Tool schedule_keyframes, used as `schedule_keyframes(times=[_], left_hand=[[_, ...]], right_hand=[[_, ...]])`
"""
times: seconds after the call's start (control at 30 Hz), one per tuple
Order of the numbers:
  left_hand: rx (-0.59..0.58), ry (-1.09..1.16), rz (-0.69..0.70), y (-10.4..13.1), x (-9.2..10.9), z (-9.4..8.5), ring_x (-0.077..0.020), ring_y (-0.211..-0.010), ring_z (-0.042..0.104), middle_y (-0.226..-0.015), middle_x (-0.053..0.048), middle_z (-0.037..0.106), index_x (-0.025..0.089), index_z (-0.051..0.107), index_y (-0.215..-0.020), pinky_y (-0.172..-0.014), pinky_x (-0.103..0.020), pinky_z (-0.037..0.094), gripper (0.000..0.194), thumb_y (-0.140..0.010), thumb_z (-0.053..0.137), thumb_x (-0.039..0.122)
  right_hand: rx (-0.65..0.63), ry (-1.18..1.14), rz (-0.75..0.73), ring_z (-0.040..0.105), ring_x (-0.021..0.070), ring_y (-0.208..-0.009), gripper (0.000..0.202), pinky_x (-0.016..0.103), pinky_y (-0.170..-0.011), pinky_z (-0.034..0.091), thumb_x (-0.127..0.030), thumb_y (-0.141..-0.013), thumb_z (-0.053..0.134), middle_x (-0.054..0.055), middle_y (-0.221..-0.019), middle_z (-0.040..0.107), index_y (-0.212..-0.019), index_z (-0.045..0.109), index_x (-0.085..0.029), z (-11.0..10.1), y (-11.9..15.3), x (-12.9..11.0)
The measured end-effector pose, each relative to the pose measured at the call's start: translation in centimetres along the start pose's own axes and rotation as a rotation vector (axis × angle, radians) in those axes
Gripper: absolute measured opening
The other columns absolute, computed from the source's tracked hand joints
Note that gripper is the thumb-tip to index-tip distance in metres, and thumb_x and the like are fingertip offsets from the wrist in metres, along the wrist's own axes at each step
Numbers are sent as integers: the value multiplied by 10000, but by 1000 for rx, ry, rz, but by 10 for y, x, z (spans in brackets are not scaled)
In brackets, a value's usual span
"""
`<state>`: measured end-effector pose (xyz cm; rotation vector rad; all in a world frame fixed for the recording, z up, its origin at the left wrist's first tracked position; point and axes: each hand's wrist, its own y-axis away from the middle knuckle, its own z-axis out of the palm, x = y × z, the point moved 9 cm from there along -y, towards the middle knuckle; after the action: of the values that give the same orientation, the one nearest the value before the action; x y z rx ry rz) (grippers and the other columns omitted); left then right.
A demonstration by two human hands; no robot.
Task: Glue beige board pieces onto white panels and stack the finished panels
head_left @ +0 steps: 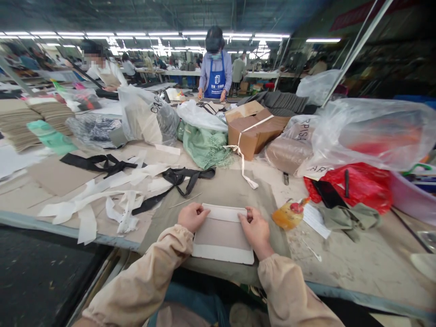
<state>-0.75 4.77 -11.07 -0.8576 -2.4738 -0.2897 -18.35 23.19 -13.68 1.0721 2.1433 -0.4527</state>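
Observation:
A flat rectangular panel (223, 234), greyish beige with white strips along its far and near edges, lies in front of me on a grey-green sheet (262, 200). My left hand (193, 217) pinches its far left corner between thumb and curled fingers. At the far right corner, my right hand (255, 228) grips the white strip the same way. Just right of that hand sits a bottle of amber glue (289, 214) with a red top. A thin stick (185, 200) rests beyond my left hand.
White strips (126, 200) and black strips (184, 178) are strewn left. A tied cardboard bundle (259, 131), a green sack (204, 143) and plastic bags (146, 116) line the back. Red plastic (368, 186) and a dark phone (329, 193) lie right. A co-worker in a blue apron (217, 79) stands opposite.

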Motion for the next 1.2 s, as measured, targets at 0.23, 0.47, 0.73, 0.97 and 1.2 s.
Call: schedule_keyframes(times=[0.23, 0.47, 0.73, 0.97, 1.2], left_hand=[[12, -117, 14, -3, 1, 3, -154, -632, 519, -660, 1, 545, 199, 558, -600, -546, -256, 288, 308, -761, 541, 461], [59, -117, 16, -2, -1, 4, -166, -663, 544, -702, -4, 557, 197, 552, -656, -558, -263, 345, 268, -752, 577, 446], [189, -20, 146, 18, -5, -16, -167, -834, 574, -1036, -84, 560, 159, 531, -1064, -759, -303, 475, 316, -798, 565, 325], [55, -226, 578, 59, 35, -7, -302, -1180, 419, -1267, -75, 542, 233, 536, -1208, -990, -542, 277, 387, -834, 516, 332], [-124, -273, 554, 55, 40, 8, -334, -1352, 161, -1368, -32, 455, 282, 450, -1303, -1015, -663, -51, 450, -854, 449, 319]], right_hand=[[-51, 134, 33, 602, 176, -732, 333, 274, -610, 374, -370, -819, 515, -27, -774, 649, -1113, 525, -213, 1, -1, -6], [-57, 185, 44, 604, 194, -742, 370, 287, -611, 390, -392, -830, 502, -9, -769, 630, -1143, 499, -195, 2, -1, -4], [306, 30, -242, 548, 220, -855, 442, 343, -752, 455, -455, -837, 487, 108, -930, 569, -1108, 527, -108, -23, 7, -13], [-11, 260, -734, 513, 212, -1088, 337, 383, -964, 351, -338, -894, 467, 87, -1170, 585, -1178, 561, -183, 7, 36, -62], [-188, 362, -740, 436, 244, -1207, 407, 484, -1064, 211, -367, -905, 433, 100, -1285, 512, -1251, 513, -167, 24, 41, -63]])
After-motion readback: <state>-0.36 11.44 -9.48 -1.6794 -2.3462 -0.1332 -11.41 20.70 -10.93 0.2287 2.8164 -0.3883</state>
